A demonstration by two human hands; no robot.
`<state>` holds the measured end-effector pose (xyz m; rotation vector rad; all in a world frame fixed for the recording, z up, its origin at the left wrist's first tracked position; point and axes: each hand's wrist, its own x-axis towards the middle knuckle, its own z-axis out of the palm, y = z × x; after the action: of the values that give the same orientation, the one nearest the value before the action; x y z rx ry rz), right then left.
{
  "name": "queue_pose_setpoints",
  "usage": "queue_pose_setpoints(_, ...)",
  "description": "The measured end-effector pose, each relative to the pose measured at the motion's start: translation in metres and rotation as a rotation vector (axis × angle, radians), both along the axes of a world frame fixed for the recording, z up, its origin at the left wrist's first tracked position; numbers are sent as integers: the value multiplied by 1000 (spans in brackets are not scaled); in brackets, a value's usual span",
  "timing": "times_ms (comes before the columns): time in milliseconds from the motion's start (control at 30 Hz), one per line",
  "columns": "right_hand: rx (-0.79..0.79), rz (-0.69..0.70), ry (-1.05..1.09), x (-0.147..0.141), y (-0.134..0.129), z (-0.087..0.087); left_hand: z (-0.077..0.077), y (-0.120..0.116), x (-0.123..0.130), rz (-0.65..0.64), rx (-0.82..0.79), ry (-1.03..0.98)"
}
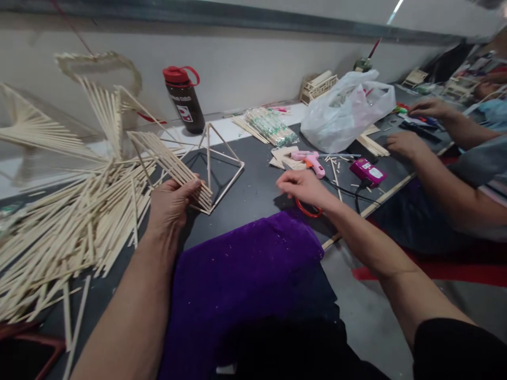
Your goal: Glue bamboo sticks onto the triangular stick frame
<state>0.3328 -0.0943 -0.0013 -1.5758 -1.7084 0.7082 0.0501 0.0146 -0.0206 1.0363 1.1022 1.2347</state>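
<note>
My left hand [170,200] grips a wooden stick frame [172,163] with a row of thin sticks side by side, thumb on top. An open triangular part of sticks [233,177] extends to its right; I cannot tell exactly how the two join. My right hand [303,186] hovers over the table's front area, fingers curled together; whatever they pinch, if anything, does not show. Below its wrist a red loop-shaped handle [309,211] is partly hidden. Just beyond the right hand lies a pink glue gun [308,158]. A purple cloth [241,258] covers my lap and meets the table edge.
Loose sticks [79,227] pile up at left, near fanned stick structures [103,116]. Behind stand a red-capped bottle [186,103], packaged sticks [271,126] and a white plastic bag [344,113]. A purple box [368,173] with cables lies right, near another person's hands [407,145].
</note>
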Motion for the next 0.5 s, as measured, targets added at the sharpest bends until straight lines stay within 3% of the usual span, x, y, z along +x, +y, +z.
queue_pose_setpoints(100,99,-437,-355,59,6,-2,-2,1,-1,-12,-14,0)
queue_pose_setpoints(167,-2,-610,-571,90,12,-6,-4,3,-2,-24,-19,3)
queue_pose_setpoints(233,-189,-599,-643,110,18,-10,-5,4,-2,-28,-14,4)
queue_pose_setpoints(333,-363,-528,-575,121,27,-12,-5,3,-3,-25,-8,16)
queue_pose_setpoints(500,-325,-650,-478,125,33,-4,-2,1,-3,-30,-21,35)
